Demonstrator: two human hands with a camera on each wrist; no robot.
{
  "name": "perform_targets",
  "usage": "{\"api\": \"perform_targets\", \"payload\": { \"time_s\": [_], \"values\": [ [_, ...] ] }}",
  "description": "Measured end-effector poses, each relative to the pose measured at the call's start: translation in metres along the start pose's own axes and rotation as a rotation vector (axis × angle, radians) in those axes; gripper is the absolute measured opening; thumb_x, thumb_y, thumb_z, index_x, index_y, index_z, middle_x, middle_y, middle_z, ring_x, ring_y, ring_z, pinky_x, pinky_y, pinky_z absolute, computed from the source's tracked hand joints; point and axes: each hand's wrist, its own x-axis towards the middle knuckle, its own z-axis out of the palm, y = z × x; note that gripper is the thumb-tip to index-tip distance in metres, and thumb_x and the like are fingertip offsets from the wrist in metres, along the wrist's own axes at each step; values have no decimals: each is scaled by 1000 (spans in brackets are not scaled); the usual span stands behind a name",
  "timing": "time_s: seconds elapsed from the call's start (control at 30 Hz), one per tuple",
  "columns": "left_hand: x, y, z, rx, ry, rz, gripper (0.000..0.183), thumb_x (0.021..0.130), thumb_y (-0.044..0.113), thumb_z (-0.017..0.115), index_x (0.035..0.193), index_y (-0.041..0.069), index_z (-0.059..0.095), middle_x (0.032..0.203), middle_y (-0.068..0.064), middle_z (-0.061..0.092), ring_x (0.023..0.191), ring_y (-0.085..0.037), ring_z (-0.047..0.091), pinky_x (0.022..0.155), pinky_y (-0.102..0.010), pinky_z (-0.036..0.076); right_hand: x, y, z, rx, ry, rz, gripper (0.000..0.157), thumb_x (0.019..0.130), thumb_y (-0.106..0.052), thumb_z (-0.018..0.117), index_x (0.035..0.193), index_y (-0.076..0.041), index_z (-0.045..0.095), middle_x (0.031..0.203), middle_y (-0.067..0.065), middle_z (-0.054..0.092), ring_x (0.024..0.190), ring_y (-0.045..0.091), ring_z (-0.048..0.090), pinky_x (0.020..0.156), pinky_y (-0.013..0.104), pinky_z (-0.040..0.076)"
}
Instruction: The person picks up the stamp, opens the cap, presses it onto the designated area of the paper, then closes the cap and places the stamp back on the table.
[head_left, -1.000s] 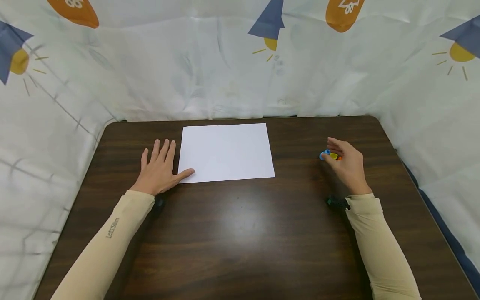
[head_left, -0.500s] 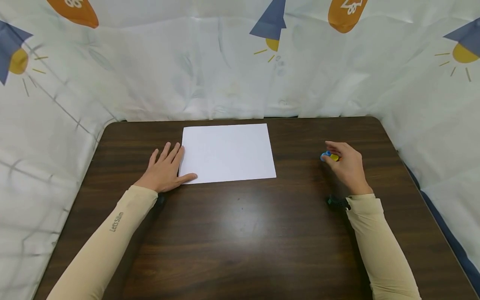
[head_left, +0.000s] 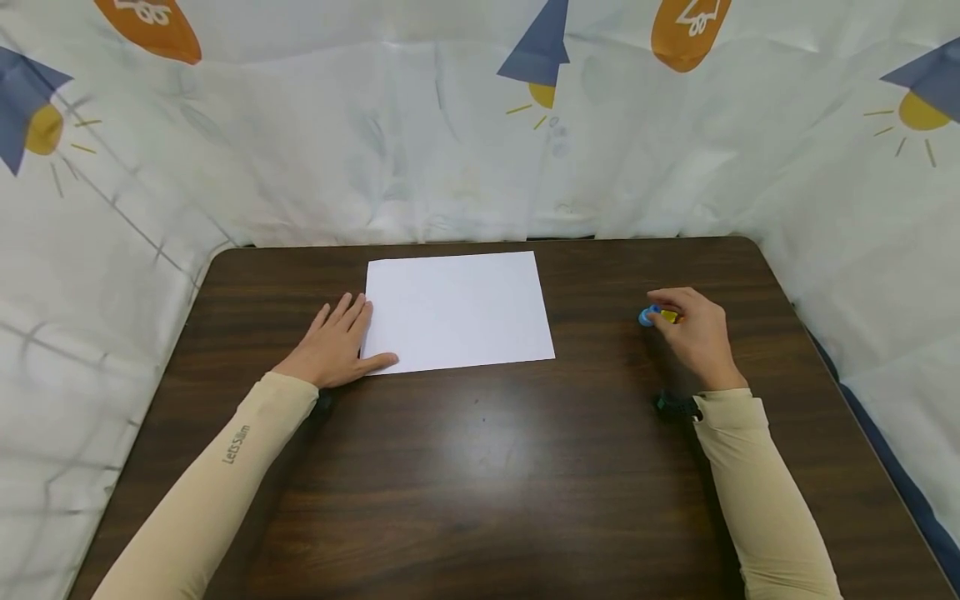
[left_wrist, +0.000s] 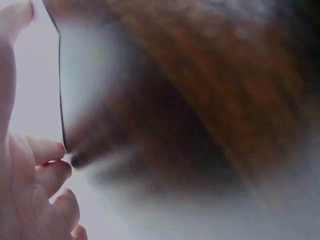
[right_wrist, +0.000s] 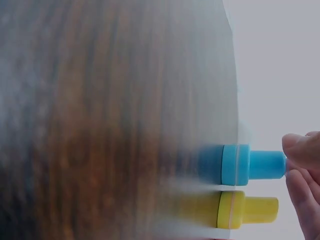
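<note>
A white sheet of paper (head_left: pixel 459 312) lies near the far edge of the table. My left hand (head_left: pixel 332 343) rests at its left side, fingers straight and thumb spread over the near left corner. In the left wrist view, fingertips (left_wrist: pixel 60 172) show beside the paper's edge. On the right, my right hand (head_left: pixel 693 333) pinches the top of a small blue stamp (right_wrist: pixel 265 165), which has a wide round base and a narrower handle. It stands upright on the table. A yellow stamp (right_wrist: pixel 260 210) of the same shape stands beside it, partly behind my thumb in the head view.
Dark wood table (head_left: pixel 480 500) stretches beneath both hands. White printed fabric (head_left: pixel 360 150) hangs behind the table and along both sides. A sliver of red (right_wrist: pixel 200 239) shows at the right wrist view's bottom edge, close to the yellow stamp.
My left hand has slid right and slightly nearer, bringing its fingers up to the paper's left edge. My right index finger has come down toward the thumb around the blue stamp.
</note>
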Motion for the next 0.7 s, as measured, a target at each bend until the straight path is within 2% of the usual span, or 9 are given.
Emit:
{"api": "perform_targets", "payload": {
  "time_s": [0.23,0.47,0.7],
  "values": [
    [2,-1,-1,-22,-17,38,109,97,67,57,164,-5,9,174,-25,8,163,-44,5,132,-64,8,0,3,0,2,-29,5,31,92,-2,76,123,-1,73,124,22,70,111,42,72,85,58,58],
    [2,1,-2,-19,-42,50,107,97,67,56,163,-5,11,173,-26,8,162,-46,4,132,-64,10,-2,4,0,18,-35,0,30,91,-2,77,121,-2,74,119,22,74,107,42,72,90,60,59],
    [1,3,0,-15,-42,56,108,97,67,56,163,-6,13,173,-26,10,162,-45,7,132,-62,11,-3,4,-2,38,-41,28,27,91,-5,78,118,-4,76,116,21,76,103,41,73,87,59,60]
  ]
}}
